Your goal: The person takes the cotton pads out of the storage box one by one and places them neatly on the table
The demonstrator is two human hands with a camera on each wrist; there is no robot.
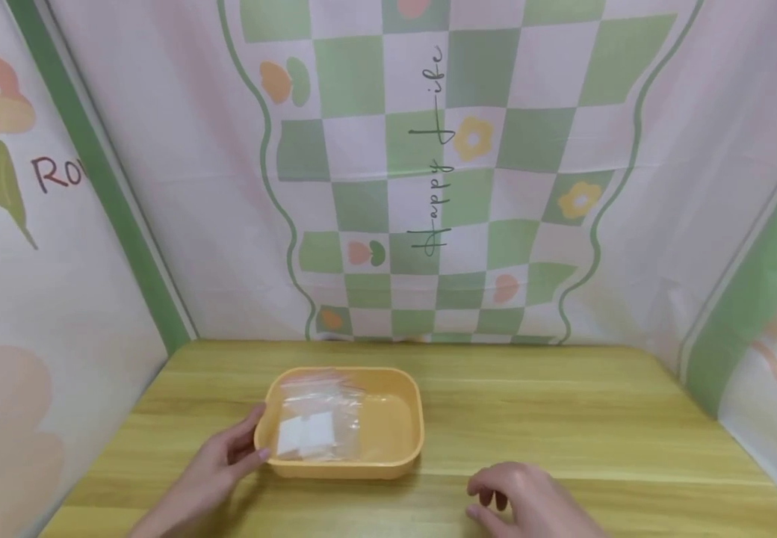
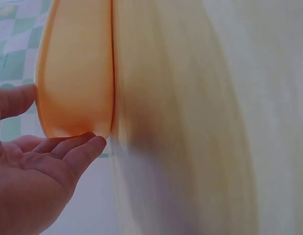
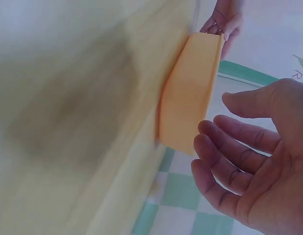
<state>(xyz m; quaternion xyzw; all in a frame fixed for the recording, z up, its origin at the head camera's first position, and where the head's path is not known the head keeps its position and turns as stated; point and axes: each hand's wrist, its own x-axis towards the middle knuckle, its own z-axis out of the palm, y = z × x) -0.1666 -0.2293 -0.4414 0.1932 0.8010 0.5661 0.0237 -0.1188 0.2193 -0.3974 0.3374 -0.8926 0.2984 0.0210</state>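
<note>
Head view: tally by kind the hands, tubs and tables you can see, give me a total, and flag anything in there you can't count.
Left hand and right hand: 2
Yellow tub: 1
Wooden table: 1
Total: 4
Left out: the clear bags in the tub overlap, so I can't tell how many there are.
</note>
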